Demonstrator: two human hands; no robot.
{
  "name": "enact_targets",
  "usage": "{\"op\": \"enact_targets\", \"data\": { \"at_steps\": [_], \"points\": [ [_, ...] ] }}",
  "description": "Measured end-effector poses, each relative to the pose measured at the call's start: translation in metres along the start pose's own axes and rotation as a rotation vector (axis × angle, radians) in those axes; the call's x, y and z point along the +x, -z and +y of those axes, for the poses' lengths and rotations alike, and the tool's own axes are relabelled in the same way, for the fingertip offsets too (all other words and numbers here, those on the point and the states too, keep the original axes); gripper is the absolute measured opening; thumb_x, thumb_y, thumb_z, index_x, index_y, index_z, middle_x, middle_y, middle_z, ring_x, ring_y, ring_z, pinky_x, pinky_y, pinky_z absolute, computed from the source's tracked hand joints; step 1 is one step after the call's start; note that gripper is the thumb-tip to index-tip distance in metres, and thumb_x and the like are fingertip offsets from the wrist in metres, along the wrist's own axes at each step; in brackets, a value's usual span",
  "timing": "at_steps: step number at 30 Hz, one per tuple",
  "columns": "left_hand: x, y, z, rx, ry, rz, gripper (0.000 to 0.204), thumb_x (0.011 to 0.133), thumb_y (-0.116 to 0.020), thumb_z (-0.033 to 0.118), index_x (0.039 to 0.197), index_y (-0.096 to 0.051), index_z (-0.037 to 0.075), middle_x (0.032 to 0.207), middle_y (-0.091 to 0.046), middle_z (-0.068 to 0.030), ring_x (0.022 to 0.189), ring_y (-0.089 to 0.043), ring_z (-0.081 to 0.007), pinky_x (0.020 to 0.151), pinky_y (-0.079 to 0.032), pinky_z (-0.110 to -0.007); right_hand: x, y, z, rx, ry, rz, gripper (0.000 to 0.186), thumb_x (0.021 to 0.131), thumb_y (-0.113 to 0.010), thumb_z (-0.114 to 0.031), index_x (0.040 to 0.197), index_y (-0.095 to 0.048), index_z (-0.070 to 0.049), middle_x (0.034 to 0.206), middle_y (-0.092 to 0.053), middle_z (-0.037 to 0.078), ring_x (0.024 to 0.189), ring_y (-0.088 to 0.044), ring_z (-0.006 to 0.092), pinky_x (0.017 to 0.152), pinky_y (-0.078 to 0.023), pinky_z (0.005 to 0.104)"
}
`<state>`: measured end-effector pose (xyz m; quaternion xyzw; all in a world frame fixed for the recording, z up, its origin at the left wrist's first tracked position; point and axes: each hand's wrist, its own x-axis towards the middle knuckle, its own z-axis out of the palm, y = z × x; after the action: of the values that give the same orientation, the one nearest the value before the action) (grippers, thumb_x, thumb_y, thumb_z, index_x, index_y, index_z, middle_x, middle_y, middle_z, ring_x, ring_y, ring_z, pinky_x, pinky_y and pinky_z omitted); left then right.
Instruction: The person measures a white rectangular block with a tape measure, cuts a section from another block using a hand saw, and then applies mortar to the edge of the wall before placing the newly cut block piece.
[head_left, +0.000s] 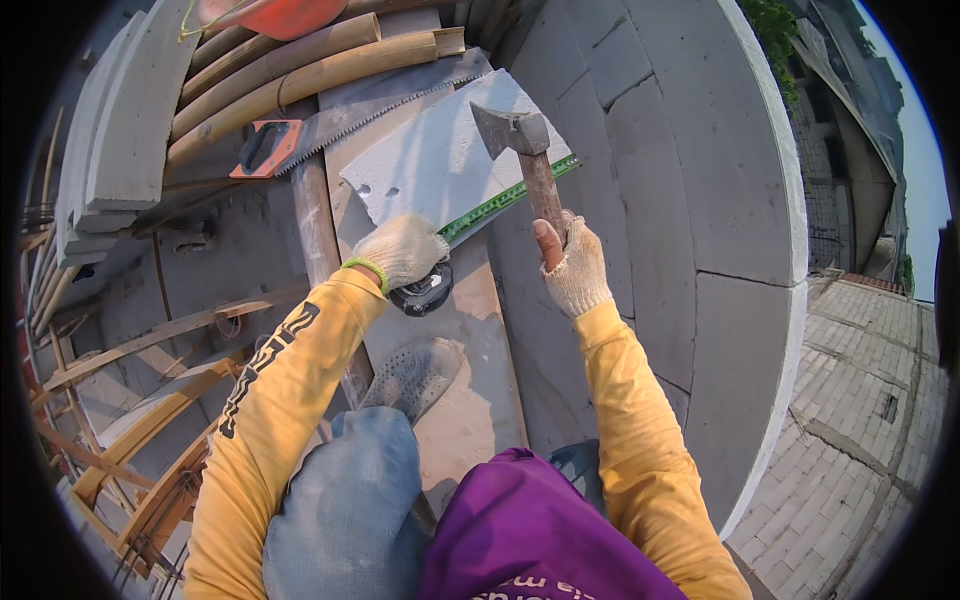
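Note:
My left hand [400,252], in a pale knit glove, grips a black tape measure [425,295]. The tape's green blade [510,190] stretches up and right along the lower edge of a white lightweight block [410,175], which has small gouges near its left end. My right hand [570,265], in a glove with the thumb bare, holds the wooden handle of a hatchet [505,130] upright, its metal head over the block. The block lies on a narrow plank [470,400] where my grey perforated shoe [410,378] also rests.
A hand saw [265,150] lies behind the block, beside bamboo poles [290,80]. Stacked boards [130,120] and a red container [270,12] sit upper left. A block wall [740,380] runs along my right. Lower down at left is timber framework [150,350]; at far right, a brick wall [860,400].

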<state>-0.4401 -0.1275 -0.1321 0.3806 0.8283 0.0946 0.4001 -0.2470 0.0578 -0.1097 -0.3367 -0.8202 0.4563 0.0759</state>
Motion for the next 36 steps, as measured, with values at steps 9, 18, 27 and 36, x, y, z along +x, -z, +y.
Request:
{"op": "enact_targets", "data": {
  "at_steps": [9, 18, 27, 36],
  "points": [
    [0.016, 0.058, -0.027, 0.207, -0.206, 0.209, 0.034, 0.108, -0.053, 0.021, 0.104, -0.076, -0.004, 0.097, -0.073, -0.0257, 0.093, -0.074, -0.0385, 0.084, -0.058, -0.046, -0.078, 0.029, -0.041, 0.5, -0.092, 0.178, 0.059, 0.102, -0.06, -0.063, 0.106, -0.058, -0.003, 0.072, -0.057, 0.002, 0.057, -0.057, 0.0096, 0.051, -0.044, 0.0248],
    [0.041, 0.07, -0.077, 0.662, -0.378, 0.196, 0.03, 0.107, -0.051, 0.017, 0.105, -0.076, 0.0, 0.101, -0.074, -0.0224, 0.098, -0.074, -0.0372, 0.087, -0.059, -0.045, -0.07, 0.024, -0.029, 0.323, -0.097, 0.117, 0.053, 0.105, -0.061, -0.054, 0.104, -0.061, -0.001, 0.068, -0.053, 0.002, 0.059, -0.055, 0.0117, 0.054, -0.045, 0.0282],
    [0.05, 0.067, -0.089, 0.759, -0.333, 0.155, 0.021, 0.097, -0.057, 0.011, 0.098, -0.076, 0.002, 0.098, -0.074, -0.0225, 0.095, -0.075, -0.0377, 0.084, -0.06, -0.047, 0.04, -0.004, -0.03, -0.023, -0.027, -0.022, 0.058, 0.105, -0.06, -0.055, 0.105, -0.066, 0.002, 0.084, -0.068, 0.019, 0.081, -0.071, 0.033, 0.077, -0.055, 0.0436],
    [0.045, 0.071, -0.084, 0.718, -0.317, 0.116, 0.022, 0.095, -0.058, 0.01, 0.1, -0.078, 0.004, 0.099, -0.075, -0.0222, 0.096, -0.076, -0.038, 0.085, -0.061, -0.047, 0.082, -0.03, -0.033, -0.067, -0.04, -0.107, 0.054, 0.105, -0.06, -0.049, 0.115, -0.068, 0.004, 0.094, -0.073, 0.025, 0.094, -0.072, 0.0399, 0.086, -0.055, 0.0462]
  ]
}}
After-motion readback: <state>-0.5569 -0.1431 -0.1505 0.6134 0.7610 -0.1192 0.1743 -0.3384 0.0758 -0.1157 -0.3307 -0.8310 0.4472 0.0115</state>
